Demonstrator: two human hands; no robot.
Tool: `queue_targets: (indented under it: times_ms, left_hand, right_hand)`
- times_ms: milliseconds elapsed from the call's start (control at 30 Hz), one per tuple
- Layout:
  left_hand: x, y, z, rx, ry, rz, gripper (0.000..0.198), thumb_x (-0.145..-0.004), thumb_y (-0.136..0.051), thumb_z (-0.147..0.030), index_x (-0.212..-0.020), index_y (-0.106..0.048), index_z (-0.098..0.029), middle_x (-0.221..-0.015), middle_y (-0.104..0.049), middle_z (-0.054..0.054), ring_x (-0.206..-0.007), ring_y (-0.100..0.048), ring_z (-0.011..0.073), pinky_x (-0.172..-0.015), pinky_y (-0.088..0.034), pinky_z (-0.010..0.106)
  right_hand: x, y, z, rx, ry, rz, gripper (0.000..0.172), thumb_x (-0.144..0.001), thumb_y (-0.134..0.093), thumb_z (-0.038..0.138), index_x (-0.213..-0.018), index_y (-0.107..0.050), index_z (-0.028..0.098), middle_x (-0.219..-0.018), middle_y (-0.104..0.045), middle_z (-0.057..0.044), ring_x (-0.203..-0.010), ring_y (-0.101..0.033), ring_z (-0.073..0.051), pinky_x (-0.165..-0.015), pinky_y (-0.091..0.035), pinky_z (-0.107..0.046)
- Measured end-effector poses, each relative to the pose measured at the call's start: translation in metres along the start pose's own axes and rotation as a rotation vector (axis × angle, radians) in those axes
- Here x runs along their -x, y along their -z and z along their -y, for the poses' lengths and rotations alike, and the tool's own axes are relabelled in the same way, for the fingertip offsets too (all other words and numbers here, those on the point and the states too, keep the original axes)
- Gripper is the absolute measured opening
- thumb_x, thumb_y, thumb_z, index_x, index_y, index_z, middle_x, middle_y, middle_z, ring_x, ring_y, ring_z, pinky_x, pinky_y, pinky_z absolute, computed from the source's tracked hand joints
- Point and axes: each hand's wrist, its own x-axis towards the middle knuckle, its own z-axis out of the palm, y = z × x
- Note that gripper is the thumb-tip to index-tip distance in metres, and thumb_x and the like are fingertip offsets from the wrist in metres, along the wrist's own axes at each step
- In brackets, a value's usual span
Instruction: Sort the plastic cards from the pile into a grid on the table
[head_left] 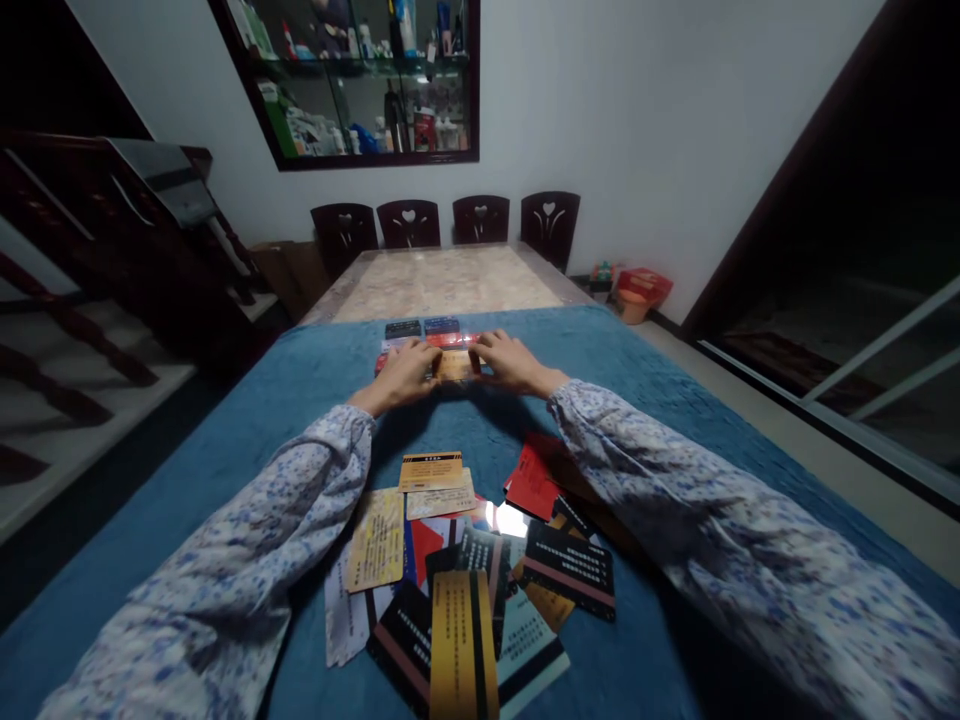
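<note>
Near the far end of the blue cloth [315,400], a gold card [454,366] sits between my two hands. My left hand [405,374] has its fingers closed at the card's left edge. At the right edge my right hand [513,364] pinches it the same way. Just beyond are a red card [444,340], a dark card [403,328] and a blue card [442,325] in rows, partly hidden by my hands. Closer to me lies a loose heap of cards, with a gold striped card [463,640], a black card [571,565] and a yellow card [377,540] on top.
Red cards [531,478] lie beside the heap, under my right forearm. Past the cloth the patterned tabletop [450,280] continues toward several dark chairs [481,218] along the wall. A wall cabinet [379,157] holds bottles and boxes. A red bag [643,285] stands on the floor at right.
</note>
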Motion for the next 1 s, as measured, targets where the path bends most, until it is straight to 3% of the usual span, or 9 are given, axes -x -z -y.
queue_targets:
  times_ms: [200, 433, 767, 1000]
  left_hand:
    - [-0.020, -0.005, 0.026, -0.038, 0.042, 0.041, 0.029, -0.077, -0.069, -0.025, -0.106, -0.071, -0.023, -0.123, -0.069, 0.013, -0.124, -0.048, 0.0372, -0.098, -0.044, 0.051]
    - [-0.039, -0.009, 0.041, -0.027, 0.048, 0.097, 0.024, -0.076, -0.070, -0.031, -0.098, -0.073, -0.023, -0.114, -0.072, 0.013, -0.119, -0.049, 0.0383, -0.096, -0.044, 0.054]
    - [-0.053, -0.027, 0.055, -0.016, 0.102, 0.151, 0.017, -0.071, -0.070, -0.024, -0.087, -0.071, -0.022, -0.107, -0.073, 0.012, -0.121, -0.049, 0.0395, -0.102, -0.042, 0.061]
    - [-0.055, -0.030, 0.058, -0.010, 0.092, 0.188, 0.017, -0.072, -0.069, -0.028, -0.088, -0.071, -0.022, -0.104, -0.070, 0.012, -0.124, -0.048, 0.0398, -0.105, -0.041, 0.059]
  right_hand:
    - [-0.036, -0.010, -0.007, 0.002, 0.007, 0.034, 0.033, -0.092, -0.066, 0.036, -0.120, -0.067, 0.019, -0.133, -0.060, -0.016, -0.117, -0.048, -0.032, -0.083, -0.046, -0.039]
    - [-0.063, -0.020, -0.015, -0.031, -0.007, 0.103, 0.028, -0.090, -0.068, 0.038, -0.113, -0.072, 0.022, -0.131, -0.062, -0.014, -0.118, -0.049, -0.033, -0.084, -0.046, -0.040]
    - [-0.075, -0.024, -0.018, -0.038, -0.029, 0.147, 0.028, -0.089, -0.070, 0.035, -0.114, -0.074, 0.024, -0.132, -0.066, -0.012, -0.120, -0.052, -0.034, -0.086, -0.047, -0.040]
    - [-0.080, -0.031, -0.022, -0.028, -0.035, 0.168, 0.030, -0.089, -0.069, 0.036, -0.116, -0.074, 0.024, -0.132, -0.067, -0.011, -0.121, -0.055, -0.033, -0.087, -0.046, -0.037]
